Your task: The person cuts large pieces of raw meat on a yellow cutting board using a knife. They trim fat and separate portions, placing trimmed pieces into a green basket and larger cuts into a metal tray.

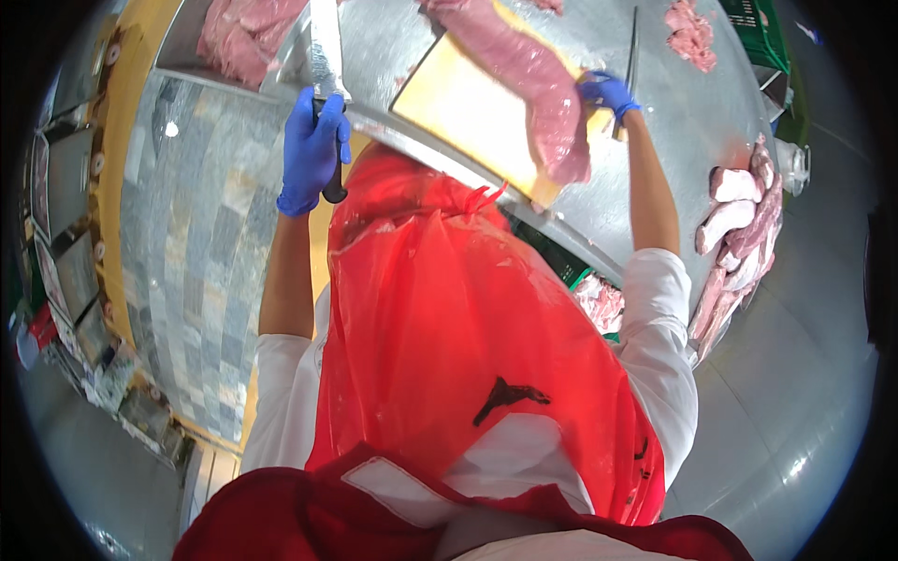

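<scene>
My left hand (313, 150), in a blue glove, is closed round the black handle of a broad-bladed knife (326, 51). Its blade points away from me, above the near edge of the metal table. Farther right, my blue-gloved right hand (610, 93) has curled fingers at the yellow cutting board's (458, 103) right side. A long thin dark tool (635, 51) with a pale handle end passes through or under that hand; its exact kind is unclear. Beside these fingers, a long pink piece of meat (528, 75) lies diagonally across the board, overhanging its near edge.
Meat pieces (245, 37) fill a metal tray at the far left. Meat scraps (690, 35) lie at the far right, and fatty cuts (739, 215) by the table's right edge. A green crate (756, 33) stands beyond. Below the table edge is more meat (599, 304).
</scene>
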`<state>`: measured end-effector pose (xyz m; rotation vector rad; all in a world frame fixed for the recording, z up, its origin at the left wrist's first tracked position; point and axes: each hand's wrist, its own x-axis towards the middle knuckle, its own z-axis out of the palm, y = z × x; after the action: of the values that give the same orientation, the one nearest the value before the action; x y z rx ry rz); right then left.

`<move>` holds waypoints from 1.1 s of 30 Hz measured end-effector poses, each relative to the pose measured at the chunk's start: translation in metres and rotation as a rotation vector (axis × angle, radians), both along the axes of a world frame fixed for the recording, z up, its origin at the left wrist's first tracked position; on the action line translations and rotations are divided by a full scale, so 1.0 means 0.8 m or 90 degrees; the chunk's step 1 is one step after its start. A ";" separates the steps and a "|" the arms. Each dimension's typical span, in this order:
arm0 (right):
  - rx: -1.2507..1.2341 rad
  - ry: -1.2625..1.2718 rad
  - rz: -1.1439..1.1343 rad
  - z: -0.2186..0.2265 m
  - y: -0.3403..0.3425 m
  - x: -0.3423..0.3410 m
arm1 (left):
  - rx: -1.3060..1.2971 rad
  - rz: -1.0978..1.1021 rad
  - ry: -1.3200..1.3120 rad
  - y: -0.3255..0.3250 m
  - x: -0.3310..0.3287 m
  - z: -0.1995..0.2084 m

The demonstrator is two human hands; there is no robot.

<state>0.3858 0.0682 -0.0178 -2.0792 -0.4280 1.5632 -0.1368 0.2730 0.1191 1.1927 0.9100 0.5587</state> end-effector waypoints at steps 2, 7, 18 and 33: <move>0.150 -0.521 0.060 0.026 0.002 -0.047 | -0.012 0.056 0.043 -0.040 -0.039 -0.009; 0.098 -0.704 0.274 0.017 -0.064 -0.220 | -0.024 0.074 0.079 -0.104 -0.055 -0.047; -0.050 -0.637 0.070 0.056 -0.069 -0.243 | 0.565 -0.414 0.379 -0.130 0.296 -0.084; 0.249 -0.281 -0.200 0.002 -0.128 -0.176 | 0.614 -0.513 0.503 -0.158 0.184 -0.148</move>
<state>0.2452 -0.0339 -0.0163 -2.0448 -0.4855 0.7661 0.0108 0.1464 0.0011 2.5945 0.6760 -0.2318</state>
